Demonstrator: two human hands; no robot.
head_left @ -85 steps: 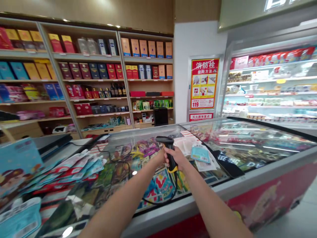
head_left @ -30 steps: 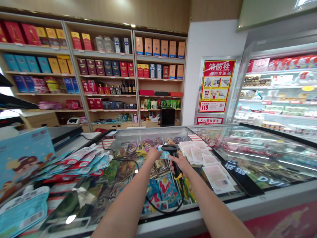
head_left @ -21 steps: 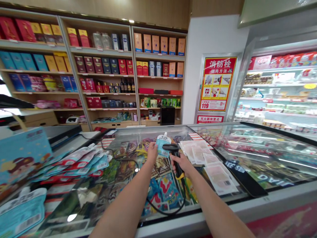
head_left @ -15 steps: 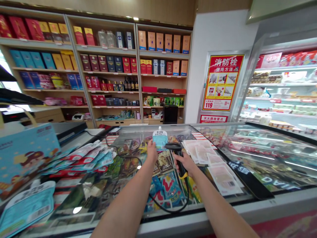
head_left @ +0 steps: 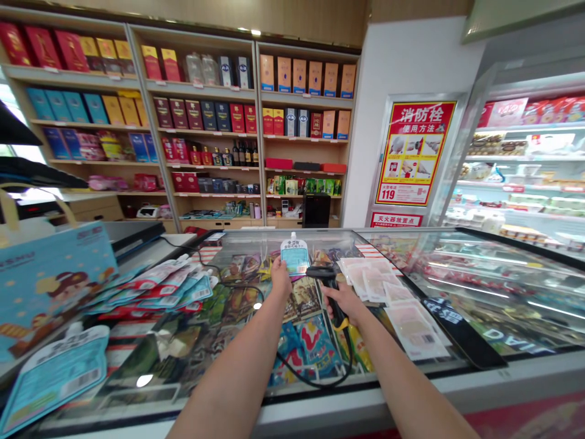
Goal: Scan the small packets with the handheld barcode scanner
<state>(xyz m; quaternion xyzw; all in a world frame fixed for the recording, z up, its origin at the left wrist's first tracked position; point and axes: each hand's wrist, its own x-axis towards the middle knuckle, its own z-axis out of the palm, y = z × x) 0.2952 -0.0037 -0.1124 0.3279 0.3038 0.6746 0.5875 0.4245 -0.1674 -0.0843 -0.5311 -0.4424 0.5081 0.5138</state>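
My left hand (head_left: 280, 279) is closed on a light blue spouted pouch (head_left: 295, 255) and holds it upright above the glass lid of a chest freezer (head_left: 320, 399). My right hand (head_left: 343, 301) grips the handle of a black barcode scanner (head_left: 326, 280) with a yellow band, its head close beside the pouch. The scanner's black cable (head_left: 315, 384) loops over the glass. A fan of similar blue and pink pouches (head_left: 159, 286) lies on the left of the lid. Several pale pink packets (head_left: 393, 302) lie to the right of my right hand.
A blue paper bag with a cartoon print (head_left: 50, 280) stands at the left, and another blue pouch (head_left: 55, 375) lies at the near left. Wall shelves (head_left: 205, 116) of boxed goods fill the back. An open chiller (head_left: 525, 164) stands at the right, beside a red fire poster (head_left: 414, 152).
My left hand picked up the blue pouch from the freezer lid and raised it upright beside the scanner head. The right hand kept its grip on the scanner. The view shifted slightly left.
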